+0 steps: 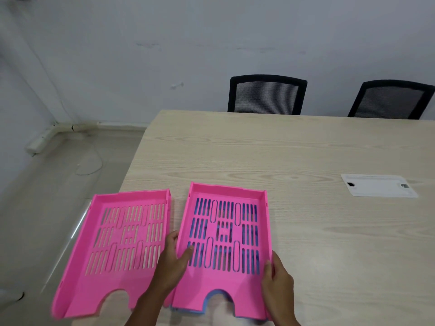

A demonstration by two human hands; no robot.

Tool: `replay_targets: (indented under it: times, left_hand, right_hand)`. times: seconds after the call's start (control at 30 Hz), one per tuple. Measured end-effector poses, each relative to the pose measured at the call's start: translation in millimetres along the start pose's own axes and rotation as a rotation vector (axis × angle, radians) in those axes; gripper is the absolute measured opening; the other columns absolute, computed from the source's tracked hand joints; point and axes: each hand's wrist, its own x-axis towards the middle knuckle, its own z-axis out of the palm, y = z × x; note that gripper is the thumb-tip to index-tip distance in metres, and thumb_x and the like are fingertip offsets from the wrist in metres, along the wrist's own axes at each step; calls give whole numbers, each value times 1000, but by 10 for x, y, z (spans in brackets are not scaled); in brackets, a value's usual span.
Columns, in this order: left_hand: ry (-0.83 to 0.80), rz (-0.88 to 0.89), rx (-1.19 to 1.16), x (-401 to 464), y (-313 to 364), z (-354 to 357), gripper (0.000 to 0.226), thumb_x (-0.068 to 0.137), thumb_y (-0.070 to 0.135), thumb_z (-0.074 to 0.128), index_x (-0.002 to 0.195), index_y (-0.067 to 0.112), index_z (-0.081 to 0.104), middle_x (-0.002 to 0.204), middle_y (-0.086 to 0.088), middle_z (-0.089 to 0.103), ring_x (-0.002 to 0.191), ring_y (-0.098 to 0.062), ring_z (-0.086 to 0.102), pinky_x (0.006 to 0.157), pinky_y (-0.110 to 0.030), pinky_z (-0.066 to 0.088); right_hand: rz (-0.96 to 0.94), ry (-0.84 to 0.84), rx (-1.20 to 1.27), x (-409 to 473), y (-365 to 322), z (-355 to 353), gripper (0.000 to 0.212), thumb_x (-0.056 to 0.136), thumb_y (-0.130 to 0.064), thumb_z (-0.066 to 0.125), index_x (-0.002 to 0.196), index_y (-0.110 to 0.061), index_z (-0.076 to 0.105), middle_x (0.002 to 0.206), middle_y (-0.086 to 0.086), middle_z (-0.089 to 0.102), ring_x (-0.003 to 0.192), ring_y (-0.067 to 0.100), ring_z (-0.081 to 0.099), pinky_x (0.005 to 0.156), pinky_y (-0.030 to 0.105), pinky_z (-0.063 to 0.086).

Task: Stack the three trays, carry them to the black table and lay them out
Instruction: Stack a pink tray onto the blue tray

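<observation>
Two pink slotted trays lie on the light wooden table (294, 149). The right pink tray (223, 285) sits nested on a blue tray (213, 293), whose blue shows through the slots and at the front notch. My left hand (173, 260) grips this tray's left wall, thumb inside. My right hand (276, 278) grips its right wall near the front corner. The left pink tray (94, 285) lies alone beside it, hanging over the table's left edge, untouched.
A white cable-port cover (379, 185) is set into the table at the right. Two black mesh chairs (267, 95) (392, 100) stand at the far side. Grey floor (58, 184) lies left of the table, a wall behind.
</observation>
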Motion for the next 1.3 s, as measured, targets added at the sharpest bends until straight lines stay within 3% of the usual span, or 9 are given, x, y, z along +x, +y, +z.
replay_targets:
  times: [0.23,0.43,0.5,0.67,0.73,0.93,1.07,1.17,1.3]
  left_hand:
    - [23,-1,33,-77,-21,111,61,94,29,61,145,27,27,157,-3,33,142,-27,35,115,-49,32]
    - [43,-4,46,-99,-87,166,60,96,29,57,148,25,27,155,-1,37,141,-25,39,114,-49,34]
    - [63,-6,37,-113,-104,188,62,96,38,55,150,29,27,156,-1,38,141,-25,39,114,-52,34]
    - [88,-26,50,-99,-136,255,68,94,52,50,153,31,23,159,-1,34,143,-27,37,113,-56,35]
    - [105,-12,61,-70,-75,282,69,94,51,49,153,29,23,160,-2,33,143,-28,36,114,-53,33]
    - [94,16,105,97,55,319,69,97,41,51,155,22,19,161,-8,30,144,-31,36,114,-50,32]
    - [80,23,105,117,47,315,69,97,40,52,155,22,18,161,-8,30,143,-32,37,113,-51,34]
    - [53,29,80,113,25,273,70,96,44,52,154,26,19,160,-5,32,143,-30,37,114,-53,34]
    - [47,75,-14,113,33,155,65,96,36,57,152,25,26,159,-2,33,144,-22,34,116,-47,33]
  right_hand:
    - [-22,-20,-49,129,-24,-132,34,102,-13,41,128,-15,63,80,-2,69,70,4,64,58,12,42]
    - [-8,-74,30,72,28,-155,39,102,-17,48,140,-19,55,109,-4,66,100,17,66,97,33,51]
    - [2,-73,55,23,68,-161,40,102,-18,49,141,-20,54,110,-4,66,101,17,65,99,34,50]
    - [1,-73,49,104,80,-207,37,104,-16,44,137,-16,60,99,-5,68,85,-7,60,77,18,48]
    - [-5,-77,44,191,52,-206,35,104,-16,44,133,-15,63,93,-9,69,83,-7,61,68,8,44]
    - [-15,-69,19,397,-1,-181,32,104,-18,42,124,-11,67,83,-19,63,78,-5,60,59,7,41]
    - [-27,-43,6,419,90,-147,34,104,-20,42,128,-13,66,90,-12,69,82,-1,64,65,12,46]
    - [-23,-24,-29,417,149,-116,42,103,-23,44,143,-14,52,124,8,70,106,21,68,89,36,57]
    - [-123,56,-44,351,-37,-126,54,99,-14,52,152,-11,41,159,9,38,146,28,38,117,47,36]
